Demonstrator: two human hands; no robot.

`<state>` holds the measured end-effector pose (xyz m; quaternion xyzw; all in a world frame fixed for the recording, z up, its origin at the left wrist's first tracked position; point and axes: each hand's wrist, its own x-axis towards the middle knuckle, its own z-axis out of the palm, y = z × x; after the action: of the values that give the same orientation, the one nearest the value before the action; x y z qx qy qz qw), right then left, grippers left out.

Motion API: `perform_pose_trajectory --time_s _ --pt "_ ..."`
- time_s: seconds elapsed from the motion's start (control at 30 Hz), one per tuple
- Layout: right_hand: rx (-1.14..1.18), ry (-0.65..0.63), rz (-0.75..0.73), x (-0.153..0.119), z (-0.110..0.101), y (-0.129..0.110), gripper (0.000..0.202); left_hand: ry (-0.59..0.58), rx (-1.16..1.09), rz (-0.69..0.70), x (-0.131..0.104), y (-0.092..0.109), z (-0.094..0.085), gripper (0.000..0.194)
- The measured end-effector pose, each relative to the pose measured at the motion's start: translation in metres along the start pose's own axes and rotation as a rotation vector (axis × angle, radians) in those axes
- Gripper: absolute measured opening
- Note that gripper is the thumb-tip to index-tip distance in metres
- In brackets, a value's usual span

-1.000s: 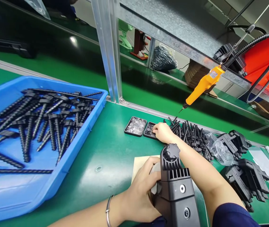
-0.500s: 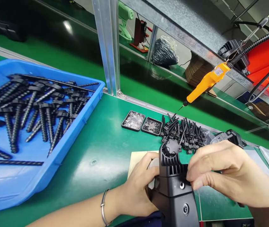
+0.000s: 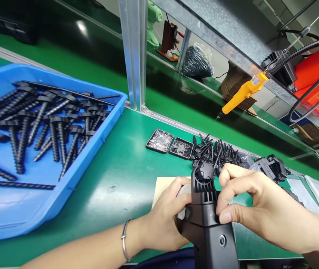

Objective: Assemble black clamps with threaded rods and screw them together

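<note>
My left hand (image 3: 166, 218) wraps around the left side of a black plastic housing (image 3: 214, 243), with a light grey rounded part (image 3: 184, 198) under its fingers. A star-shaped knob (image 3: 205, 170) sits at the top of the housing, above its vent slots. A screw (image 3: 222, 240) shows in a round recess lower on the near face. My right hand (image 3: 251, 205) is closed, thumb and fingertips pinched together against the housing's upper right side. Whatever lies between those fingertips is hidden.
A blue bin (image 3: 92, 164) of black threaded rods stands left. Beyond the housing are two small trays, one with silvery parts (image 3: 159, 140), one with dark parts (image 3: 181, 147), and piled black knobbed bolts (image 3: 218, 151). An orange electric screwdriver (image 3: 242, 95) hangs above.
My right fingertips have shifted onto the housing's upper right side, covering the upper screw spot seen before. My left hand keeps its hold. The view has shifted slightly.
</note>
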<state>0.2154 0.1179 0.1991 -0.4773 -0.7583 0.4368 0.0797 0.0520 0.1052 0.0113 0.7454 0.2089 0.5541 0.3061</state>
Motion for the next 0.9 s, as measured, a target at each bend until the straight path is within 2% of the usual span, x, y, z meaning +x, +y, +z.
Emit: perform_pose_trajectory --time_s 0.1,0.23,0.3,0.37,0.4,0.43,0.5,0.53,0.57,0.63,0.73,0.8,0.9 --pt "0.120 0.084 0.117 0.003 0.006 0.001 0.025 -0.004 0.007 -0.004 0.000 0.000 0.000 0.038" --pt "0.212 0.107 0.183 0.001 0.011 0.003 0.020 -0.009 0.002 -0.013 -0.001 -0.001 0.001 0.042" --pt "0.256 0.098 0.214 0.001 0.006 0.009 0.018 -0.011 -0.004 -0.027 -0.002 -0.001 0.001 0.044" --pt "0.329 0.191 0.204 0.008 -0.009 0.021 0.036 -0.013 -0.014 -0.039 -0.003 0.000 0.001 0.046" --pt "0.355 0.325 0.177 0.017 -0.020 0.030 0.048 -0.014 -0.019 -0.043 -0.003 0.000 0.001 0.047" --pt "0.361 0.519 0.131 0.028 -0.034 0.039 0.060 -0.016 -0.024 -0.045 -0.003 0.000 0.001 0.047" --pt "0.312 1.034 0.026 0.060 -0.065 0.058 0.076 -0.016 -0.034 -0.041 -0.002 0.000 0.000 0.045" --pt "0.285 1.242 -0.047 0.079 -0.081 0.066 0.081 -0.017 -0.036 -0.040 -0.002 0.001 0.000 0.045" --pt "0.289 1.319 -0.091 0.098 -0.096 0.073 0.083 -0.019 -0.038 -0.039 -0.001 0.001 0.000 0.045" --pt "0.339 1.288 -0.176 0.133 -0.120 0.084 0.072 -0.022 -0.035 -0.039 -0.001 0.000 0.000 0.045" --pt "0.452 1.052 -0.293 0.164 -0.132 0.092 0.046 -0.030 -0.035 -0.044 -0.002 -0.001 0.000 0.044" --pt "0.505 0.949 -0.383 0.165 -0.121 0.092 0.034 -0.022 -0.036 -0.033 -0.002 -0.002 0.000 0.043" --pt "0.546 0.915 -0.547 0.132 -0.085 0.082 0.023 -0.004 -0.046 -0.020 -0.002 -0.002 0.000 0.042"
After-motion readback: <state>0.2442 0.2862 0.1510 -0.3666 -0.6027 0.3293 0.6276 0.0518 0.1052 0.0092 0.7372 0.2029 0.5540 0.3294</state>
